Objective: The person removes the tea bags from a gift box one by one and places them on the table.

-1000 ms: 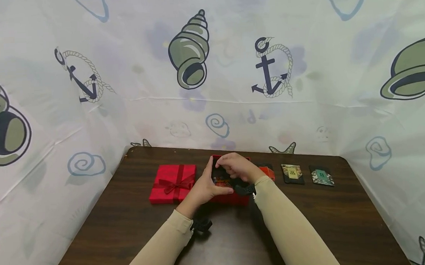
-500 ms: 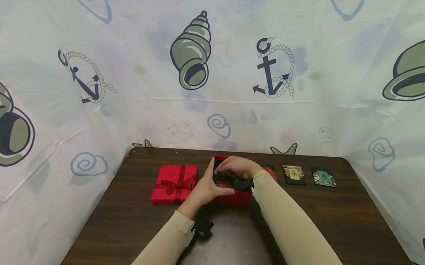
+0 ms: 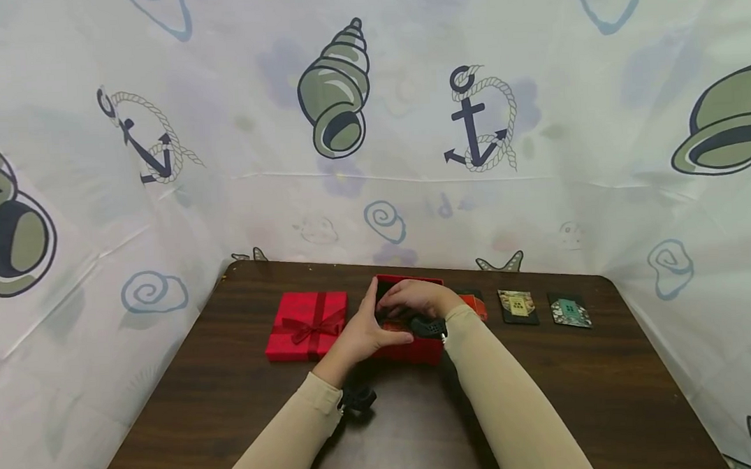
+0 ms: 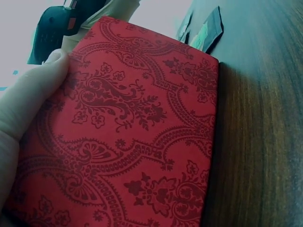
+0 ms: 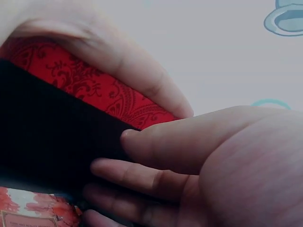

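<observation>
A red patterned gift box [image 3: 418, 351] with a black inside stands without its lid near the table's back. My left hand [image 3: 364, 333] grips its left side, the thumb [image 4: 54, 68] on the near wall's upper edge. From the right, my right hand [image 3: 416, 299] reaches into the box. In the right wrist view its fingers [image 5: 128, 175] point loosely forward over the dark inside, with thumb and index finger apart. A packet [image 5: 33, 210] with an orange-red picture lies low in the box, right by the fingertips. The hand hides much of the inside.
The red lid [image 3: 290, 308] with a dark red bow lies left of the box. On its right are an orange packet [image 3: 476, 305], partly covered by the right arm, a yellow packet [image 3: 517, 307] and a green packet [image 3: 570, 311]. A patterned cloth [image 3: 401, 107] hangs behind the table.
My right hand has moved slightly left and lower into the box, and its fingers have loosened. My left hand keeps its hold on the box.
</observation>
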The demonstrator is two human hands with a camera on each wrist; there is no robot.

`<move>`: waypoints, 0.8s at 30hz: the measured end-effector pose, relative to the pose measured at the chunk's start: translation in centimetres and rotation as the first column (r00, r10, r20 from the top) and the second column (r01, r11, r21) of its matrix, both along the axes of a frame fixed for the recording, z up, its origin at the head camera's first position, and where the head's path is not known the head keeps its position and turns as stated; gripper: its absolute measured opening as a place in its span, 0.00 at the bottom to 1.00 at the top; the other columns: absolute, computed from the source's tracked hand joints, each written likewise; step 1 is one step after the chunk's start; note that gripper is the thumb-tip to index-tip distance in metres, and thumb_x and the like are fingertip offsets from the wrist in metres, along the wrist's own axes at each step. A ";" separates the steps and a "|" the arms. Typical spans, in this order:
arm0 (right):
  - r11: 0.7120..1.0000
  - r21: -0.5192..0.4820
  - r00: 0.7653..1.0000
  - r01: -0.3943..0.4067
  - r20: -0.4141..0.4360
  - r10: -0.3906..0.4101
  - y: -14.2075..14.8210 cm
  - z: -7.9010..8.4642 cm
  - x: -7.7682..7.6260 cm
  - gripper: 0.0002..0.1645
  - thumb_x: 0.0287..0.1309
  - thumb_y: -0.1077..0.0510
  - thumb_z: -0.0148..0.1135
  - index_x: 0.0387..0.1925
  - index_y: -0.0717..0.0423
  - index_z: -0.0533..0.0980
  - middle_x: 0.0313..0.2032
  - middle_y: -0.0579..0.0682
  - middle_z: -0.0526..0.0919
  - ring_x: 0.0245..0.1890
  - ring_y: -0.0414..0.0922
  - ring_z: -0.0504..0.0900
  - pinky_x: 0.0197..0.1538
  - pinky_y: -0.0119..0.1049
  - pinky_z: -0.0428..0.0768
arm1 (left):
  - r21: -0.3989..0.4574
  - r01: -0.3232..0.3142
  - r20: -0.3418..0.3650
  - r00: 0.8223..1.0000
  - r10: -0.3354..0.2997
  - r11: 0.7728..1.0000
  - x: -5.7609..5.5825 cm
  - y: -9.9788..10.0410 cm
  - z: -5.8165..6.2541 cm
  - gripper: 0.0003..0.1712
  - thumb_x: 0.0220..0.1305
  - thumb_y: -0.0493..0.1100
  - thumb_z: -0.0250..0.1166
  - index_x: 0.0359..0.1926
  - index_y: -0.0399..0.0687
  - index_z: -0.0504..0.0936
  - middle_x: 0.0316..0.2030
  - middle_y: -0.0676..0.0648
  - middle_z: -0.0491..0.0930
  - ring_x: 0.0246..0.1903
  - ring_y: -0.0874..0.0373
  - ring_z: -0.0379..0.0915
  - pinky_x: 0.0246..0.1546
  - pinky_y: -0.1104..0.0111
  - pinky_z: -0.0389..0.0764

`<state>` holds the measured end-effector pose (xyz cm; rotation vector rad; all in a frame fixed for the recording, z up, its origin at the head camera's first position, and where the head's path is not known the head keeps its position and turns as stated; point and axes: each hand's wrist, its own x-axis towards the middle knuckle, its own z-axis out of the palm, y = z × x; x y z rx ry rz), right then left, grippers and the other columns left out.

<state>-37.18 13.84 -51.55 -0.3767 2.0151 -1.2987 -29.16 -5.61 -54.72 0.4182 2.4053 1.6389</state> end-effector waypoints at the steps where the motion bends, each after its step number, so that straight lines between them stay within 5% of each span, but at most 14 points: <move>1: 1.000 0.008 1.000 0.002 0.001 -0.002 0.0 0.0 0.1 0.21 0.81 0.55 0.59 0.64 0.62 0.83 0.63 0.61 0.87 0.63 0.57 0.87 0.68 0.51 0.85 | -0.005 0.000 0.001 1.000 0.000 1.000 0.0 0.0 0.0 0.84 0.51 0.62 0.88 0.90 0.66 0.33 0.89 0.42 0.45 0.85 0.39 0.51 0.80 0.36 0.63; 16: 0.982 0.131 0.985 -0.134 -0.092 0.147 -0.3 0.2 0.1 0.20 0.71 0.60 0.66 0.61 0.62 0.84 0.52 0.53 0.89 0.48 0.48 0.85 0.55 0.42 0.88 | 0.018 0.003 0.013 1.000 -0.004 1.000 -0.2 -0.1 -0.2 0.84 0.52 0.60 0.88 0.90 0.66 0.31 0.89 0.42 0.41 0.86 0.34 0.46 0.79 0.34 0.64; 24: 0.950 0.194 0.953 -0.243 -0.137 0.272 -0.3 0.1 -0.2 0.12 0.74 0.62 0.62 0.46 0.57 0.90 0.39 0.49 0.92 0.36 0.43 0.84 0.46 0.36 0.87 | 0.009 -0.009 0.027 1.000 0.008 1.000 0.0 0.1 0.0 0.85 0.50 0.62 0.88 0.90 0.68 0.31 0.90 0.48 0.38 0.88 0.39 0.41 0.81 0.36 0.62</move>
